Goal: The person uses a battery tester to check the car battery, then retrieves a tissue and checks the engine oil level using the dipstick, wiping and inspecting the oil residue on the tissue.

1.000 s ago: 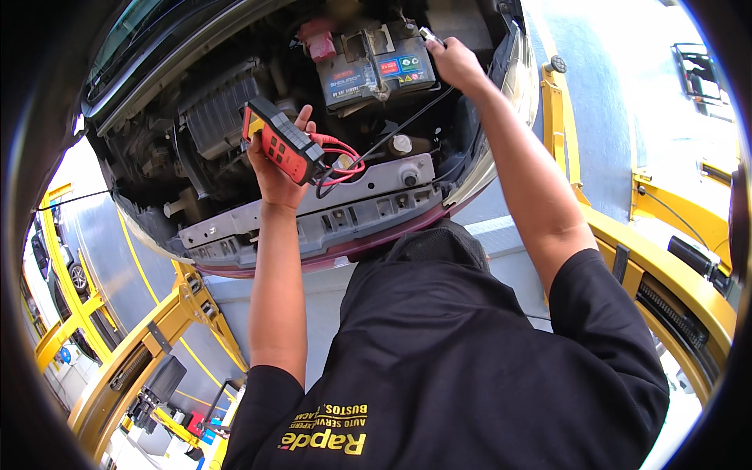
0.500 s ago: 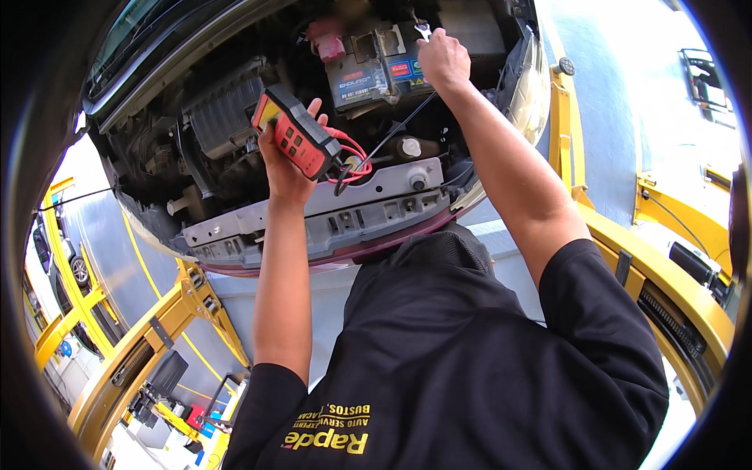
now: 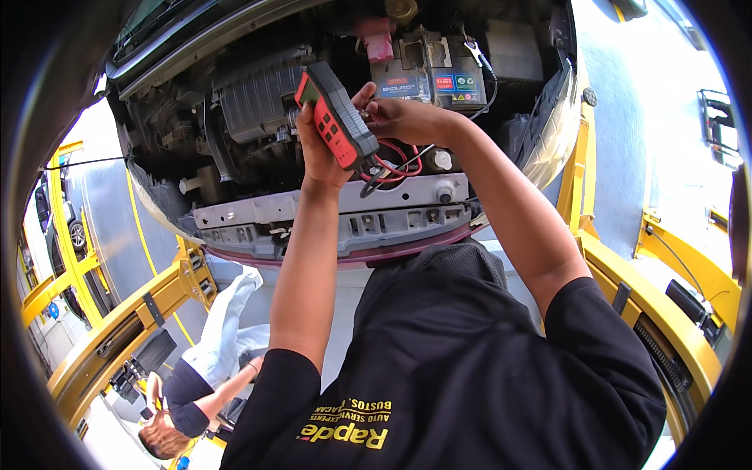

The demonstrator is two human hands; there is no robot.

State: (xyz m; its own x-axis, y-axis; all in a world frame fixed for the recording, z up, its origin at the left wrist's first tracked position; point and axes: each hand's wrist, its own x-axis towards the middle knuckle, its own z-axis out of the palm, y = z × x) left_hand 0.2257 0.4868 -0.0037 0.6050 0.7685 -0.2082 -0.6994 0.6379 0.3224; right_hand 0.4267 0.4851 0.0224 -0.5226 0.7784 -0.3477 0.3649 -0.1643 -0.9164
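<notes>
My left hand (image 3: 321, 157) is wrapped round a red and black handheld battery tester (image 3: 335, 121), tilted over the front of the engine bay. Close beside it, my right hand (image 3: 407, 119) has its fingers curled together behind the tester's edge; what they hold is too hidden to make out. Red and black test leads (image 3: 392, 168) loop from the tester's lower end. A metal clamp (image 3: 473, 52) sits at the right terminal of the car battery (image 3: 431, 82), with a black lead running down from it. A red terminal cover (image 3: 379, 45) stands at the battery's left side.
The engine cover (image 3: 254, 98) lies left of the tester. Along the front runs a grey metal crossmember (image 3: 266, 210), above the bumper edge. Yellow lift arms (image 3: 133, 321) flank the car. Another person (image 3: 192, 384) is bent over at the lower left.
My right hand has left the clamp at the battery's right terminal and come left to the tester. The view has shifted, and another person has come into sight at lower left.
</notes>
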